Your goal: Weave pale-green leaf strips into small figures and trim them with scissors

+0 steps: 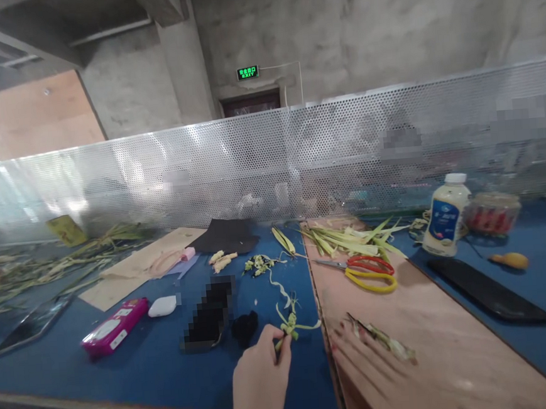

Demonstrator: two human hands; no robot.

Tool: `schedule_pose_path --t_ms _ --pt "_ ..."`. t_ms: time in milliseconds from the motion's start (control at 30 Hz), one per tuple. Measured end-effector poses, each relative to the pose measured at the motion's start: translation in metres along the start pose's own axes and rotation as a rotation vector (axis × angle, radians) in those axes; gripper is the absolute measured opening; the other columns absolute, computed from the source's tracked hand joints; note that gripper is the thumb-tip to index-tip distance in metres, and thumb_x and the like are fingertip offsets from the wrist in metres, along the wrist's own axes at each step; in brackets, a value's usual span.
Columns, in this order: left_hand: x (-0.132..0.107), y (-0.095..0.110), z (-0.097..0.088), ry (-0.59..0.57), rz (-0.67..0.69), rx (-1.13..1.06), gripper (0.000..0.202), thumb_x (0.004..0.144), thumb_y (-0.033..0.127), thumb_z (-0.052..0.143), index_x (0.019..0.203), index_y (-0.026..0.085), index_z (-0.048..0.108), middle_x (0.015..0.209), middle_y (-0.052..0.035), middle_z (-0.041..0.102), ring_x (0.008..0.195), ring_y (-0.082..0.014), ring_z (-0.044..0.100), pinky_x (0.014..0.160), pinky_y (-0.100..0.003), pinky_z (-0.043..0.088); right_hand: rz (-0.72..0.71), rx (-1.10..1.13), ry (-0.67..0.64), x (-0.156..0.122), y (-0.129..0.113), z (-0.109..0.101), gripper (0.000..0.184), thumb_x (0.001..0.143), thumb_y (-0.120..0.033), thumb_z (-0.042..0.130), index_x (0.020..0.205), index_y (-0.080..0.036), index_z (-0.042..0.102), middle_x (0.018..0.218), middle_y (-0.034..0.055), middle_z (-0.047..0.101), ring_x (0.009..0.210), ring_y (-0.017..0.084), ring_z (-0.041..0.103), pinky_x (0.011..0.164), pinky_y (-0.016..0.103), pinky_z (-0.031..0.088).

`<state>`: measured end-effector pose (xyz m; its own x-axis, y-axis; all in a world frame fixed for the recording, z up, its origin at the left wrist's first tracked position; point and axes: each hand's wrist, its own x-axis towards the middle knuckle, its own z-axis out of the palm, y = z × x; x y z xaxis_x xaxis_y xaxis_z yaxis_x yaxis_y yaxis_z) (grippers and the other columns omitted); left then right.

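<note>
My left hand (261, 382) pinches a small woven knot of green leaf strips (291, 326) over the blue table (163, 370), its loose ends curling up and to the right. My right hand (365, 361) lies flat with fingers stretched out on the brown board (455, 354), fingertips touching a short folded leaf strip (383, 341). Farther back on the board lie red-handled and yellow-handled scissors (370, 272) and a pile of green leaf strips (351, 239).
A white bottle (445, 215), a clear tub with red contents (491, 212), a black tray (488, 291) and an orange-handled tool (509, 260) sit right. A pink case (115, 327), white earbud case (162, 306), phone (31, 324), black cloth (226, 236) lie left. A perforated metal screen (269, 160) bounds the back.
</note>
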<state>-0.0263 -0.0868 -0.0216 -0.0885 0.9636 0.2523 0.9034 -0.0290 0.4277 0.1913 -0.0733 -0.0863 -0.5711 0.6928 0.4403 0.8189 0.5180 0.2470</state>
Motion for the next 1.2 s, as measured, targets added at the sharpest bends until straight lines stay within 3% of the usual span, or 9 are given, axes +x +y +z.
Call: schedule_pose_path --t_ms 100,200,267,400,633,767,900,1033,1200 --pt "0.001 0.000 0.001 0.018 0.007 0.005 0.016 0.086 0.028 0.040 0.078 0.023 0.053 0.047 0.0052 0.045 0.047 -0.0128 0.051 0.048 -0.020 0.023 -0.074 0.053 0.152 0.004 -0.008 0.021 0.077 0.078 -0.039 0.034 0.136 -0.023 -0.014 0.131 0.0002 0.037 0.114 0.028 0.046 0.084 0.046 0.050" --pt "0.002 0.001 0.001 0.014 -0.001 0.003 0.016 0.086 0.027 0.040 0.078 0.023 0.054 0.048 0.0052 0.046 0.048 -0.0127 0.051 0.048 -0.020 0.023 -0.067 0.073 0.202 0.013 -0.003 0.024 0.079 0.080 -0.045 0.036 0.139 -0.020 -0.010 0.135 0.0032 0.032 0.117 0.031 0.044 0.084 0.047 0.050" --pt "0.002 0.002 0.000 0.002 -0.017 -0.001 0.016 0.086 0.027 0.041 0.078 0.023 0.054 0.048 0.0054 0.044 0.048 -0.0123 0.050 0.048 -0.020 0.023 -0.089 0.079 0.174 0.021 0.002 0.016 0.071 0.084 -0.042 0.037 0.140 -0.018 0.000 0.137 0.0050 0.031 0.120 0.029 0.041 0.090 0.043 0.046" --pt "0.003 0.003 0.000 -0.021 -0.033 0.006 0.017 0.086 0.026 0.040 0.077 0.023 0.053 0.045 0.0061 0.036 0.045 -0.0120 0.048 0.046 -0.020 0.022 -0.017 0.048 0.023 0.043 0.006 -0.001 0.050 0.088 -0.033 0.034 0.130 -0.007 0.040 0.135 0.0138 0.035 0.122 0.031 0.037 0.096 0.048 0.040" --pt "0.005 0.002 0.004 -0.027 -0.062 0.023 0.016 0.086 0.026 0.041 0.075 0.024 0.052 0.045 0.0065 0.031 0.044 -0.0118 0.046 0.045 -0.019 0.021 -0.005 0.056 -0.126 0.069 0.010 -0.001 0.046 0.087 -0.021 0.029 0.127 -0.002 0.044 0.132 0.0187 0.039 0.122 0.031 0.037 0.098 0.048 0.038" --pt "0.004 0.003 0.002 -0.025 -0.042 0.023 0.016 0.086 0.026 0.040 0.076 0.024 0.053 0.045 0.0064 0.033 0.044 -0.0118 0.046 0.045 -0.019 0.022 -0.013 0.047 -0.102 0.056 0.021 0.007 0.049 0.080 -0.011 0.031 0.124 -0.002 0.047 0.132 0.0174 0.039 0.121 0.027 0.039 0.097 0.044 0.040" --pt "0.004 0.001 0.001 -0.046 -0.018 0.007 0.017 0.087 0.027 0.038 0.077 0.023 0.052 0.046 0.0063 0.033 0.045 -0.0124 0.046 0.045 -0.019 0.022 0.078 0.026 -0.048 0.023 0.044 0.026 0.048 0.083 -0.014 0.025 0.122 -0.005 0.051 0.127 0.0158 0.047 0.115 0.026 0.048 0.093 0.044 0.044" --pt "0.004 -0.002 0.004 -0.056 0.003 0.023 0.018 0.087 0.030 0.036 0.080 0.023 0.051 0.048 0.0061 0.033 0.046 -0.0133 0.047 0.047 -0.019 0.024 0.145 0.068 0.096 -0.020 0.072 0.048 0.050 0.084 -0.020 0.025 0.132 -0.021 0.039 0.125 0.0010 0.053 0.114 0.021 0.050 0.096 0.037 0.043" --pt "0.003 -0.001 0.003 -0.053 0.016 0.034 0.020 0.087 0.028 0.035 0.080 0.023 0.052 0.048 0.0054 0.038 0.048 -0.0138 0.050 0.047 -0.020 0.023 0.229 -0.012 0.205 -0.043 0.075 0.041 0.050 0.086 -0.028 0.028 0.133 -0.020 0.038 0.115 0.0063 0.060 0.102 0.028 0.058 0.087 0.044 0.047"
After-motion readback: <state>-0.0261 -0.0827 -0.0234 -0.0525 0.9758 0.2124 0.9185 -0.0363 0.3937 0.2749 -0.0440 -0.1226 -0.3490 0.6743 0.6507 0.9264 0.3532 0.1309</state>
